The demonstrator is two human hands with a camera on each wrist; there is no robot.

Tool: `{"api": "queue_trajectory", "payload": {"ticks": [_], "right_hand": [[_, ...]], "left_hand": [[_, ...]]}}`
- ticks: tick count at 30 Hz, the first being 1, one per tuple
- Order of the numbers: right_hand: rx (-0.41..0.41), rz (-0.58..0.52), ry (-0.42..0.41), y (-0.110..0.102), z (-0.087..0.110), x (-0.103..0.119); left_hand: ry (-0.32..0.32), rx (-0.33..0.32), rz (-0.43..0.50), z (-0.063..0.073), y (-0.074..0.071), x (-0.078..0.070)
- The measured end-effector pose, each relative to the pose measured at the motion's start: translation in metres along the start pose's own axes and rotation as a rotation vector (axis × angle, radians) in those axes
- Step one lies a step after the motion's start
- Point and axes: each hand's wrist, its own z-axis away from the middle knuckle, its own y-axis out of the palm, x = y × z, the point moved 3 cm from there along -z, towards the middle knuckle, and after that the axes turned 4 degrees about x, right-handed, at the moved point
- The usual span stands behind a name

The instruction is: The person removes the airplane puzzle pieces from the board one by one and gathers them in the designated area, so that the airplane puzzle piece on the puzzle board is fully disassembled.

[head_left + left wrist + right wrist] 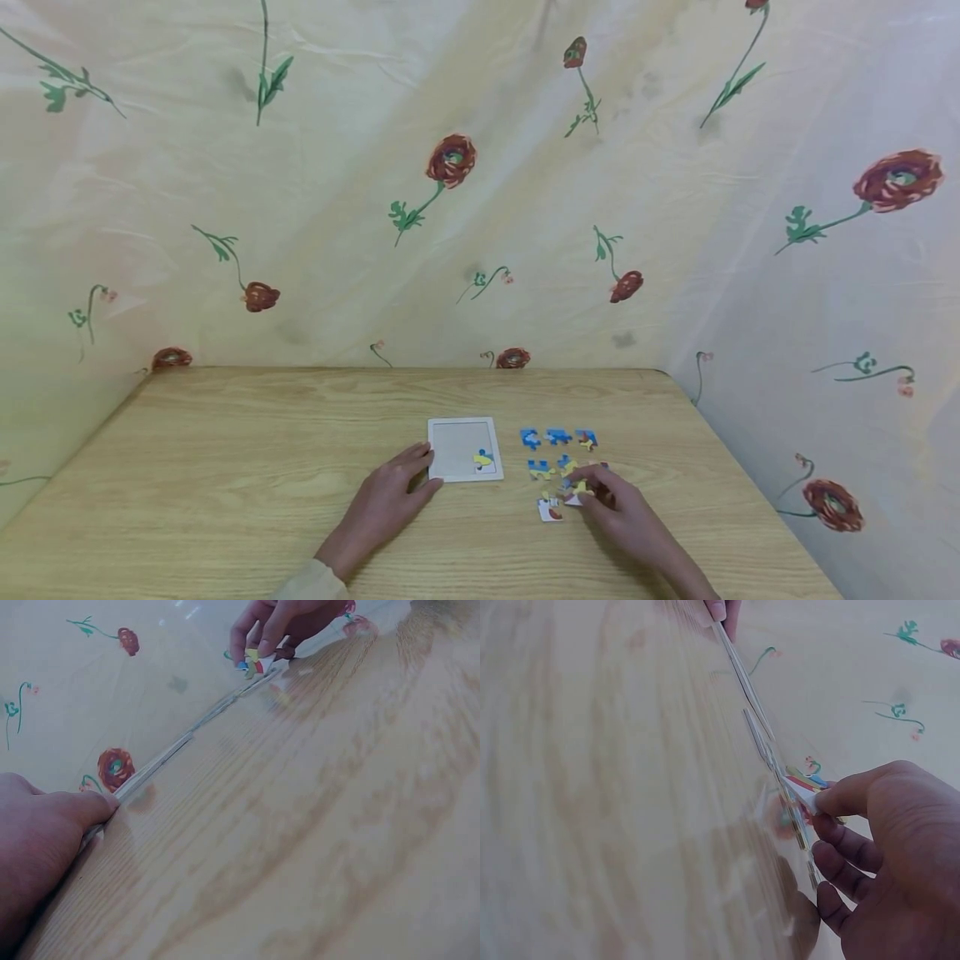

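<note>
A white-rimmed puzzle tray (pixel 465 479) lies on the table, one piece (pixel 483 461) set in its lower right corner. My left hand (pixel 392 492) holds the tray's left side, the thumb by the near left corner and the fingers along the left edge. To the right of the tray, my right hand (pixel 618 508) pinches a puzzle piece (pixel 802 793) between thumb and forefinger. That piece is tilted up and shows white, red, yellow and blue. Several loose pieces, such as a white and red one (pixel 550 510), lie beside and partly under this hand.
A row of blue pieces (pixel 558 437) lies at the back of the loose group, with a yellow and blue piece (pixel 540 470) in front. The wooden table (pixel 225 467) meets a flowered cloth (pixel 337 208) at its back and sides.
</note>
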Motion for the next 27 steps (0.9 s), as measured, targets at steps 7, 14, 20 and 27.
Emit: {"api": "queue_trajectory", "payload": {"ticks": [7, 14, 20, 27], "right_hand": [[-0.009, 0.003, -0.035, -0.0018, 0.0036, -0.0003], [0.002, 0.005, -0.044, -0.0028, 0.006, -0.0006], [0.04, 0.001, 0.018, -0.0045, 0.0067, -0.0029], [0.055, 0.047, -0.031, -0.0068, 0.0071, -0.0066]], "left_hand": [[-0.003, 0.006, 0.001, -0.0001, -0.0005, -0.0013], [-0.01, 0.008, -0.008, 0.0, 0.0001, -0.0012], [-0.009, 0.01, -0.004, 0.0006, 0.0001, -0.0017], [-0.011, 0.012, -0.006, 0.0003, -0.0001, -0.0017]]}}
